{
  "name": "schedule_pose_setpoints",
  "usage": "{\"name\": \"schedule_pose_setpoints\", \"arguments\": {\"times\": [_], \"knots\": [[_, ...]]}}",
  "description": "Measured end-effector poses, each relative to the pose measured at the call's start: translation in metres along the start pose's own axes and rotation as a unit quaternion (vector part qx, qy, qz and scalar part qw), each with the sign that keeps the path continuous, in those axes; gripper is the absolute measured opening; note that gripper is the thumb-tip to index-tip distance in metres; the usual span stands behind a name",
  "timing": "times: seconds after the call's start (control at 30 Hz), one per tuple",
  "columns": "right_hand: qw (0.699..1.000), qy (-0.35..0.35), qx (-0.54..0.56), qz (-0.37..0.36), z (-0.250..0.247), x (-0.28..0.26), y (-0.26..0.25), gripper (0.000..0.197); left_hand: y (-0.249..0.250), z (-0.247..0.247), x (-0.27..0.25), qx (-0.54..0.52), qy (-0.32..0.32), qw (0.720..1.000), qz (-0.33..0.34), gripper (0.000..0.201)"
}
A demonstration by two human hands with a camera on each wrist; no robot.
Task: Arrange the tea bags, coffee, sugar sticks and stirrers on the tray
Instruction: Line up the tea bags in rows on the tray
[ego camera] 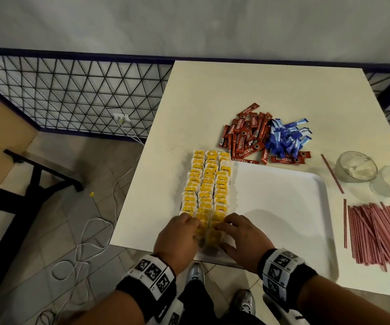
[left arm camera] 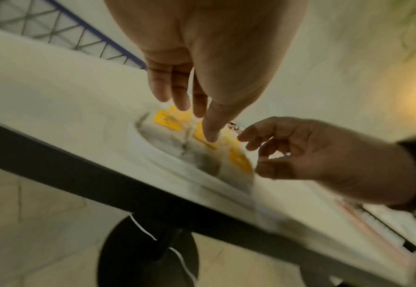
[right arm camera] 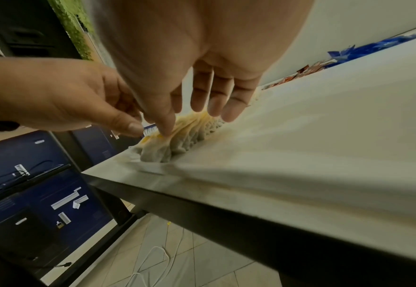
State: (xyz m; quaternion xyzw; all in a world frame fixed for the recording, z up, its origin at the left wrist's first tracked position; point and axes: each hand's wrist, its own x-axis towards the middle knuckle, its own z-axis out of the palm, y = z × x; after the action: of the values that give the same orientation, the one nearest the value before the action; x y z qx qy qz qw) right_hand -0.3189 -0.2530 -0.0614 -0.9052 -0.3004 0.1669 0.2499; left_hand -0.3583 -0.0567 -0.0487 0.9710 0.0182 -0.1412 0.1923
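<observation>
Yellow-tagged tea bags [ego camera: 206,184] stand in three rows along the left side of the white tray [ego camera: 283,207]. Both hands are at the near end of these rows. My left hand [ego camera: 195,228] has straight fingers, and its thumb presses down on a tea bag [left arm camera: 167,120]. My right hand [ego camera: 223,227] touches the bags [right arm camera: 177,143] with its thumb and fingertips. Red coffee sticks [ego camera: 248,139] and blue sugar sticks [ego camera: 287,137] lie in piles beyond the tray. Pink stirrers [ego camera: 377,233] lie to the tray's right.
Two glass cups [ego camera: 355,166] stand on the white table [ego camera: 236,90] at the right edge, behind the stirrers. A single stirrer [ego camera: 332,173] lies next to them. A wire fence [ego camera: 72,90] and cables on the floor [ego camera: 83,249] are to the left.
</observation>
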Motion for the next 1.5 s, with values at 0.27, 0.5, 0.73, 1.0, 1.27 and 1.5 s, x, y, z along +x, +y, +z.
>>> {"name": "schedule_pose_setpoints", "arguments": {"times": [0.27, 0.5, 0.73, 1.0, 1.27, 1.5], "knots": [[0.998, 0.034, -0.025, -0.053, 0.006, 0.010, 0.000, 0.043, -0.022, 0.002, 0.006, 0.068, -0.023, 0.994, 0.081, 0.036], [0.992, 0.066, -0.069, -0.082, 0.002, 0.016, -0.002, 0.040, -0.028, 0.003, 0.006, 0.018, 0.004, 0.994, 0.104, 0.039], [0.996, 0.018, -0.055, -0.061, 0.009, 0.013, 0.003, 0.034, -0.019, -0.001, 0.009, 0.074, -0.008, 0.981, 0.181, 0.021], [0.997, 0.032, -0.056, -0.034, 0.003, 0.014, 0.001, 0.037, -0.021, 0.005, 0.018, 0.084, 0.009, 0.983, 0.160, 0.031], [0.998, -0.001, -0.056, -0.021, -0.002, 0.016, 0.000, 0.035, -0.019, -0.005, 0.021, 0.082, 0.004, 0.981, 0.178, 0.030], [0.998, 0.049, 0.019, 0.031, -0.041, 0.023, 0.009, 0.033, 0.015, -0.061, 0.075, -0.048, 0.045, 0.992, 0.107, 0.032]]}}
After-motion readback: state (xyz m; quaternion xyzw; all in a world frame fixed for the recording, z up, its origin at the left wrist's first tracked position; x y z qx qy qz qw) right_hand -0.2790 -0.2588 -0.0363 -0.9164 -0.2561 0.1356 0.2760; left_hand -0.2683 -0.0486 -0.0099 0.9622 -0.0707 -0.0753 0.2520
